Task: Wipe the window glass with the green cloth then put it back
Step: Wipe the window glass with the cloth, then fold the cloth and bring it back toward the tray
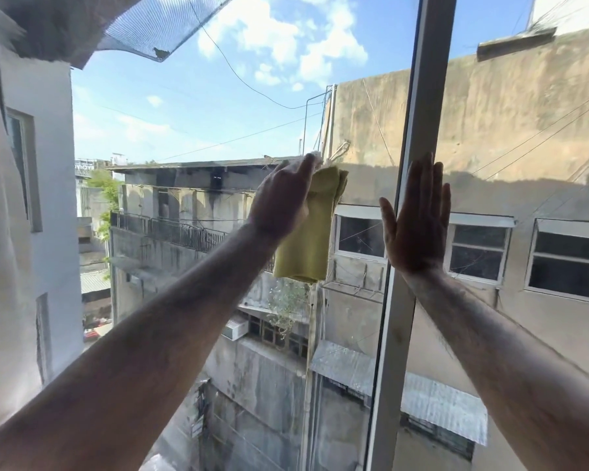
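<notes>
The green cloth (306, 232) is yellow-green and folded; it hangs flat against the window glass (191, 124) near the middle of the view. My left hand (283, 202) presses its upper part to the pane, fingers pointing up. My right hand (419, 219) lies flat and spread on the white vertical window frame (422, 107), fingers up, holding nothing. The cloth's lower half hangs free below my left wrist.
Through the glass I see weathered concrete buildings, cables and sky. A second pane (531, 137) lies right of the frame. A white wall (41, 205) borders the left side, and a mesh screen (143, 25) juts out at the top left.
</notes>
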{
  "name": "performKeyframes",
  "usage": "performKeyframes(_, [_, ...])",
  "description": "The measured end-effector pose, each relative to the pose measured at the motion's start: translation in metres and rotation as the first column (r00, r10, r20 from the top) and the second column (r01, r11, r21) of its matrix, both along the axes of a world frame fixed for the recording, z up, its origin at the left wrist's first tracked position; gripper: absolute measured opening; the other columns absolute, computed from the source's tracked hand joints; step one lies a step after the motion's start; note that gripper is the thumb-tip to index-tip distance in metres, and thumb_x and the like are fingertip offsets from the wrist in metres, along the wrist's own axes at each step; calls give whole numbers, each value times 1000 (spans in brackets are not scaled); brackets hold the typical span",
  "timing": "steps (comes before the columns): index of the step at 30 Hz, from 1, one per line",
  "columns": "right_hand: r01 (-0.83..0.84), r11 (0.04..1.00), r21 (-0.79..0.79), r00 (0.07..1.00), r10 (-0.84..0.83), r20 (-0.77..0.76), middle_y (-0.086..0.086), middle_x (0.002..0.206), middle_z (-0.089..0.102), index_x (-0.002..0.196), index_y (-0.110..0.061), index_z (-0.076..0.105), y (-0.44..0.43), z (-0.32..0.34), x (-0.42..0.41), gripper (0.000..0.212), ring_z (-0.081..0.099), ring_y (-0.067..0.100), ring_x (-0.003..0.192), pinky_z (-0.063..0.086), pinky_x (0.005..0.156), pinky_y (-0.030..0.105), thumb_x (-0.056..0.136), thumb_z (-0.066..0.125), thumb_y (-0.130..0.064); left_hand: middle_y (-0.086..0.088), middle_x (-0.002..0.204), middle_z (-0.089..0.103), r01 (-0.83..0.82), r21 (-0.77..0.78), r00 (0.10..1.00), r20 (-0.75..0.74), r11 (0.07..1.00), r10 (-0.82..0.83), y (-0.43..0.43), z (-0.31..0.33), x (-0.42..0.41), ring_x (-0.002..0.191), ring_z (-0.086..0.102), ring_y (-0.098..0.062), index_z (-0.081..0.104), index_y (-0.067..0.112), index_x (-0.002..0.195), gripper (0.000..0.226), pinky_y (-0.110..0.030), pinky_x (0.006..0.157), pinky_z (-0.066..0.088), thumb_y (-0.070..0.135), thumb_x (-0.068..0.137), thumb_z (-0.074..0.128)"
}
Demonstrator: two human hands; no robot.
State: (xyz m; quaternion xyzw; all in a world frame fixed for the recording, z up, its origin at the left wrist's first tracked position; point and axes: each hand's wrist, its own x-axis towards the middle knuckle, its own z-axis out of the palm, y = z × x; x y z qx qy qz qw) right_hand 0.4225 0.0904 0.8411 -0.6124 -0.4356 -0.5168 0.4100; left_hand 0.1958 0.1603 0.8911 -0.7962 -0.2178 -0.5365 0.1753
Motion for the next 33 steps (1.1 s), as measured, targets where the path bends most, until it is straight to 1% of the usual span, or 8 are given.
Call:
performKeyframes(7, [-349, 909, -227, 914, 384, 134, 21, 159, 50, 160, -1, 37, -26, 10, -45, 89, 48, 33, 148, 42, 121, 44, 100, 47, -67, -13, 112, 80, 174, -245, 962, 250, 954, -111, -5, 7, -28, 98, 72, -26, 73, 3, 121, 36, -31, 88, 57, 5, 86, 78])
performKeyframes(11, [-593, 761, -263, 794, 499, -348, 13, 121, 76, 136, -8, 66, -30, 17, -80, 65, 71, 17, 93, 57, 75, 24, 87, 81, -47, 0, 95, 71, 387, -369, 831, 536, 845, -146, -10, 6, -45, 76, 64, -9, 73, 4, 118, 34, -1, 58, 42, 16, 87, 80])
performKeyframes(13, [-690, 706, -159, 668, 535, -518, 13, 99, 81, 111, -7, 79, -33, 19, -85, 39, 71, 20, 76, 56, 64, 29, 86, 85, -36, -1, 99, 73, 486, -416, 750, 650, 768, -122, -7, -1, -57, 86, 70, -16, 72, 6, 117, 32, -14, 63, 53, 18, 88, 80])
performKeyframes(16, [-802, 588, 110, 363, 624, -692, 9, 91, 80, 97, -16, 81, -39, 17, -88, 17, 74, 22, 79, 64, 65, 31, 85, 87, -25, -11, 115, 75, 647, -516, 686, 715, 561, -134, 0, -23, -76, 106, 73, -33, 67, 7, 116, 29, -42, 80, 66, 17, 91, 77])
performKeyframes(20, [-804, 464, 371, 3, 627, -779, -1, 85, 79, 104, -14, 79, -45, 0, -92, 30, 75, 11, 73, 67, 66, 26, 79, 92, -24, -13, 120, 71, 761, -624, 649, 741, 178, -174, 1, -65, -97, 107, 69, -27, 60, 6, 130, 44, -29, 74, 61, 26, 94, 75])
performKeyframes(26, [-806, 459, 374, -118, 495, -861, -2, 89, 77, 108, -16, 79, -50, -68, -90, 35, 74, 13, 80, 65, 79, 32, 79, 91, -27, -13, 120, 64, 751, -654, 634, 753, -91, -178, 8, -141, -118, 108, 63, -29, 64, 9, 128, 34, -32, 77, 56, 27, 99, 65])
performKeyframes(29, [-809, 454, 373, -186, 405, -895, 3, 98, 73, 122, -7, 74, -55, -118, -88, 44, 70, 17, 89, 64, 80, 32, 84, 87, -24, -15, 115, 64, 718, -685, 669, 728, -121, -152, 3, -193, -125, 100, 62, -30, 65, 3, 132, 39, -35, 70, 54, 22, 98, 68])
performKeyframes(33, [-815, 459, 352, -241, 284, -928, 4, 89, 69, 105, -9, 75, -61, -203, -91, 16, 63, 18, 82, 64, 74, 28, 91, 80, -17, 6, 78, 76, 662, -734, 742, 671, -149, -10, -11, -281, -128, 70, 69, -10, 77, 18, 97, 6, -22, 58, 59, 19, 96, 71])
